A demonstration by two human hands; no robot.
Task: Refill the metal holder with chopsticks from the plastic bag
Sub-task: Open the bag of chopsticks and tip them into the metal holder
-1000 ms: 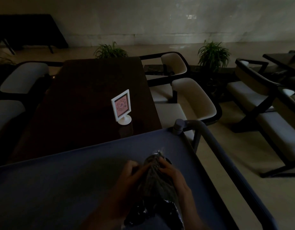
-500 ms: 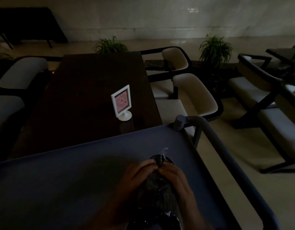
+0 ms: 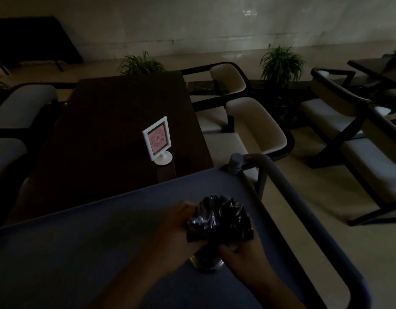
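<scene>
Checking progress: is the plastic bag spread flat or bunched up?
Bunched up: left hand and right hand grip the crumpled plastic bag.

The left hand (image 3: 181, 227) is dim and blurred, its fingers lost against the bag (image 3: 219, 219); the right hand (image 3: 244, 258) is just as dark, its fingertips hidden under the bag's crumpled folds; how either one holds cannot be told; both forearms run off the bottom edge; the bag covers the holder (image 3: 206, 265) except for a glint of its base, and what lies inside is unseen; the cart (image 3: 81, 241) is cut by the left and bottom edges; the sign (image 3: 157, 139) bears print too small to read.
</scene>
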